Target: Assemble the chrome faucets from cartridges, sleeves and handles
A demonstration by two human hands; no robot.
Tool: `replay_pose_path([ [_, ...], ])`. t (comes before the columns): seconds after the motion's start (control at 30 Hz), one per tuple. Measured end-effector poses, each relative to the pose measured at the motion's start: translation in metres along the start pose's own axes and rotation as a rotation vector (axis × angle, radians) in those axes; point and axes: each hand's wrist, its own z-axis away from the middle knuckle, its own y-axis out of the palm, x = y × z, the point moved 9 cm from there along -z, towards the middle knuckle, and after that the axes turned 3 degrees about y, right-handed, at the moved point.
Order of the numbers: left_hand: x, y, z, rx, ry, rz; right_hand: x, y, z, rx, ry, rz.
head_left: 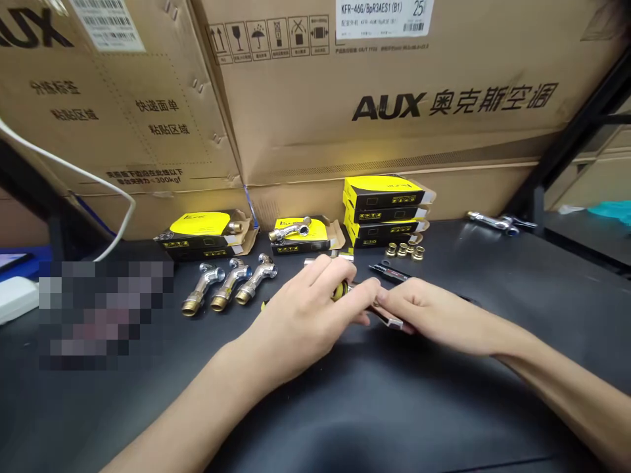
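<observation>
My left hand (pixel 300 322) is closed around a yellow-and-black piece (pixel 340 290), possibly a tool handle, mostly hidden by the fingers. My right hand (pixel 421 305) is closed too, its thumb and fingers pinching a slim chrome metal part (pixel 392 322) whose flat end sticks out below. Both hands meet just above the black tabletop, and the contact between the two items is covered by fingertips. Close behind the right hand lies a small black packet (pixel 389 272) with print on it. A yellow tip (pixel 263 306) shows to the left of my left hand.
Three chrome angled valves with brass threads (pixel 229 284) lie at left. Another valve (pixel 292 228) rests on a yellow-black box (pixel 300 244). Stacked boxes (pixel 384 210) stand behind several brass fittings (pixel 404 250). More chrome parts (pixel 497 223) lie far right. Cartons (pixel 394 144) wall the back.
</observation>
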Motion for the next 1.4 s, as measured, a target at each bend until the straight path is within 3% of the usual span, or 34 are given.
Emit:
replay_pose_path([
  [0.07,-0.001,-0.002,-0.001,-0.011,0.002,-0.035,0.004,-0.004,0.0,-0.115,-0.026,0.121],
  [0.17,0.002,0.0,-0.002,0.019,-0.05,-0.096,0.023,-0.013,0.007,-0.405,-0.172,0.456],
  [0.3,0.019,0.006,0.0,0.094,-0.306,0.002,0.06,-0.014,0.037,-0.869,-0.422,0.967],
  [0.37,0.027,0.009,0.004,0.141,-0.432,0.1,0.07,-0.011,0.046,-0.986,-0.475,1.083],
  [0.47,0.028,0.009,0.003,0.162,-0.426,0.127,0.065,-0.017,0.041,-0.938,-0.429,1.0],
  [0.53,0.022,0.006,0.0,0.135,-0.298,0.056,0.05,-0.023,0.025,-0.736,-0.332,0.791],
  [0.67,0.01,0.009,-0.002,0.113,-0.083,-0.027,0.01,-0.013,0.001,-0.168,-0.082,0.243],
  [0.77,0.006,0.014,0.0,0.119,-0.049,-0.03,0.002,-0.006,0.001,-0.006,0.005,0.054],
  [0.87,0.006,0.018,0.002,0.126,-0.064,-0.02,0.004,-0.008,0.001,-0.117,-0.008,0.129],
  [1.0,0.007,0.015,0.002,0.122,-0.123,0.045,0.015,-0.008,0.003,-0.358,-0.103,0.433],
  [1.2,0.034,0.009,0.009,0.133,-0.558,0.348,0.07,-0.011,0.044,-0.965,-0.433,1.024],
  [1.3,0.038,0.009,0.009,0.128,-0.62,0.375,0.078,-0.012,0.046,-1.021,-0.426,1.071],
  [1.4,0.035,0.006,0.005,0.09,-0.527,0.247,0.069,-0.014,0.036,-0.936,-0.381,0.996],
])
